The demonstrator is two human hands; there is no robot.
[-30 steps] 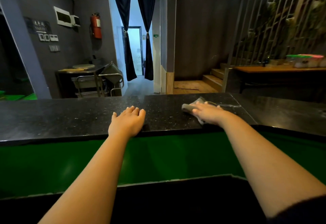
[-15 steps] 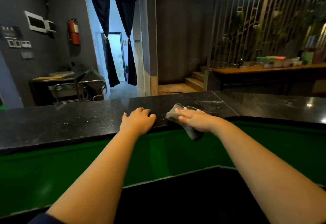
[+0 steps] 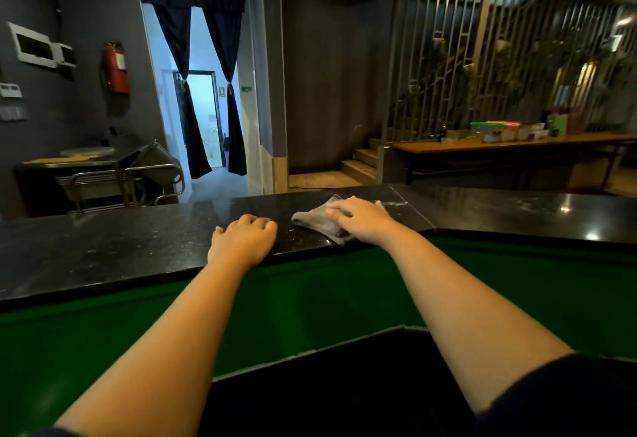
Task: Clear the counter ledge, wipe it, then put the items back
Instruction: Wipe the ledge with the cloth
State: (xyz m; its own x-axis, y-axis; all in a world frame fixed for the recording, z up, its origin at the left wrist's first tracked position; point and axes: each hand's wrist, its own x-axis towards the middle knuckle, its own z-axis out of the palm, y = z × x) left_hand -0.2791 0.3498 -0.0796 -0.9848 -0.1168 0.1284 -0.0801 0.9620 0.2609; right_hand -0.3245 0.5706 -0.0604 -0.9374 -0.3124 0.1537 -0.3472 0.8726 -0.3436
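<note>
A black speckled stone counter ledge [image 3: 103,250] runs across the view, with a green front below it. A grey cloth [image 3: 315,221] lies flat on the ledge near a corner joint. My right hand [image 3: 362,218] presses palm down on the cloth, fingers spread over it. My left hand [image 3: 243,242] rests on the ledge's near edge just left of the cloth, fingers curled over the stone, holding nothing. A damp streak [image 3: 391,203] shows on the stone beyond the cloth. No other items stand on the ledge in view.
The ledge bends at a corner [image 3: 427,226] and continues right. Beyond it are a metal trolley [image 3: 120,178], a curtained doorway [image 3: 203,119], steps [image 3: 358,164], and a wooden table [image 3: 517,145] with containers [image 3: 496,130].
My right hand slid the cloth left toward the near edge, then back onto the ledge away from the edge. The view shifted right. My left hand stayed on the edge.
</note>
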